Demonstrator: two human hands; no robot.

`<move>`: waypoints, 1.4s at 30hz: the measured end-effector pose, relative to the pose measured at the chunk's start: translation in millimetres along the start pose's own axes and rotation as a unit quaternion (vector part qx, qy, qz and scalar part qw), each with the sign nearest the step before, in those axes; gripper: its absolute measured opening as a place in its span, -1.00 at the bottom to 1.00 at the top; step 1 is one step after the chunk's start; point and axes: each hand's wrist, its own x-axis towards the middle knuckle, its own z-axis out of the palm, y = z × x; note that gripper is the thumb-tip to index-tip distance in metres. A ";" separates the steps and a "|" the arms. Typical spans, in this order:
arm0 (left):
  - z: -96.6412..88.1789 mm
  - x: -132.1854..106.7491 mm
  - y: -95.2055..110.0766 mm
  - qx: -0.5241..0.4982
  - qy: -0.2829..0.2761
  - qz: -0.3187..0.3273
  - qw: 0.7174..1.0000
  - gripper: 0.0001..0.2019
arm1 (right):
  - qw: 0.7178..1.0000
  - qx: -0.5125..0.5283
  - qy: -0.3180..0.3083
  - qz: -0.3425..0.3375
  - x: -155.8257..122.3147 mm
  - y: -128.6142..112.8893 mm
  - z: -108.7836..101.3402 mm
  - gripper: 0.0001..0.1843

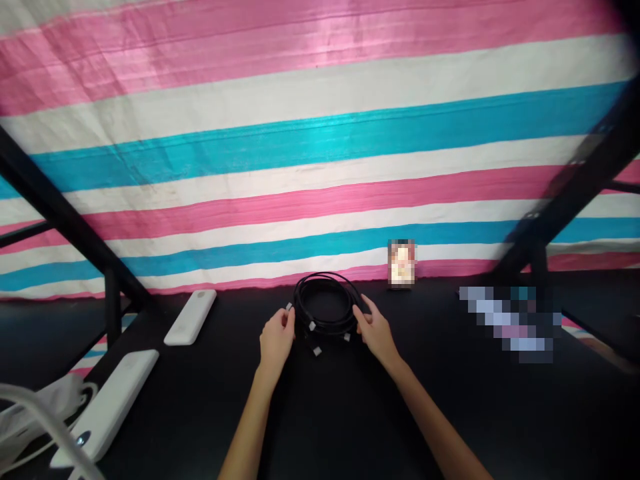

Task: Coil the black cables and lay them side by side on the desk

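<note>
A coil of black USB cables [303, 288] lies on the black tabletop, with several silver plugs [317, 351] sticking out around its near side. At the coil's left edge, my left hand [277, 339] is closed in a pinch on a cable, and one plug [289, 307] shows just above its fingertips. My right hand [376, 331] grips the opposite edge of the coil between thumb and fingers. The parts of the cables inside both grips are hidden.
Two white power banks [191, 319] [107, 407] lie to the left, near a white power strip [43, 407] and a thick white cord [43, 417]. A blurred upright card [401, 265] stands behind; a pixelated item [507, 325] lies right. Black frame bars [65, 207] flank the striped sheet [320, 140].
</note>
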 end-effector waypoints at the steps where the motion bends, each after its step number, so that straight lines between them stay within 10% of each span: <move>1: -3.5 0.1 1.2 0.009 0.033 0.006 0.999 -0.63 | 1.000 -0.016 -0.008 0.013 0.0 1.9 -2.3 -0.29; 6: -9.0 -10.2 16.4 0.050 0.199 0.177 0.963 -0.77 | 0.995 -0.040 -0.085 0.043 4.9 9.6 -6.1 -0.35; 12: 17.2 -31.3 21.5 0.153 0.052 0.376 0.912 -0.58 | 0.982 -0.122 -0.143 -0.007 -1.9 -3.0 3.7 -0.53; 19: 33.2 -19.7 -4.8 0.366 -0.017 0.293 0.883 -0.59 | 0.968 -0.161 -0.181 -0.067 -13.0 -17.3 7.1 -0.53; 38: -22.8 -3.9 -40.0 0.459 0.151 0.055 0.874 -0.59 | 0.964 -0.169 -0.149 -0.140 -19.2 -3.0 4.6 -0.74; 42: -16.3 -10.9 -27.1 0.414 0.146 0.100 0.893 -0.36 | 0.960 -0.191 -0.146 -0.145 -19.6 -5.1 5.2 -0.75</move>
